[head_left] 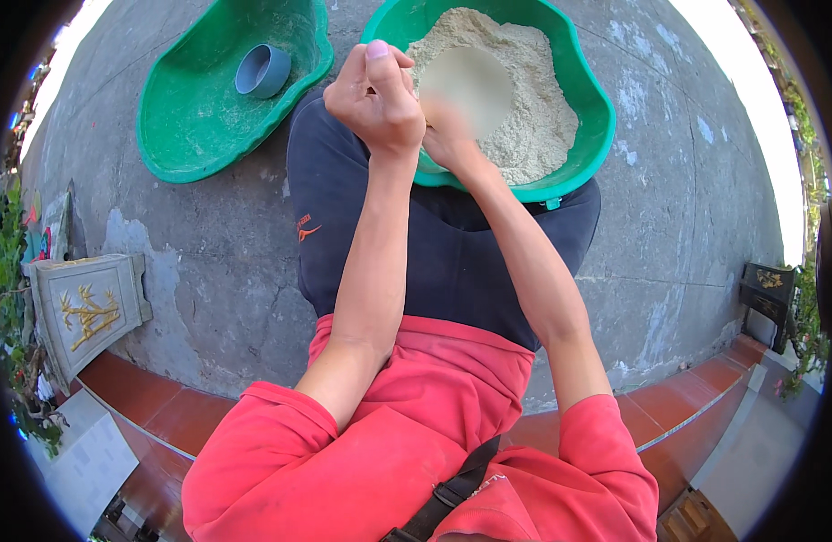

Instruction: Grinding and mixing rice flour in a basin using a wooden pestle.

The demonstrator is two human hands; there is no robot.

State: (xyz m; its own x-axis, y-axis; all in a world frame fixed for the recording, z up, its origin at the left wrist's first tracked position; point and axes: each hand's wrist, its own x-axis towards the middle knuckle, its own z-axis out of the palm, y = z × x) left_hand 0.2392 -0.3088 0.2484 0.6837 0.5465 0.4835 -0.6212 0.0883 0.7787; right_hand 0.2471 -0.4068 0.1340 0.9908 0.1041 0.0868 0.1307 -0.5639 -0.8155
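At the left rim of a green plastic tub (597, 149), my left hand (380, 95) is raised with its fingers curled in and its thumb pointing up. Whatever those fingers may hold is hidden. My right hand (450, 131) reaches over the same tub, close beside the left one. A round blurred patch covers its fingers, so their pose and anything in them do not show. Pale, coarse powder (538, 122) is heaped in the tub, which rests by my knees.
To the left, a second green tub (186, 131) lies tilted on the grey concrete, with a blue-grey cup (263, 71) inside. A decorated planter (93, 312) stands at far left and a dark one (766, 294) at far right. Beneath me runs a red-tiled ledge (669, 397).
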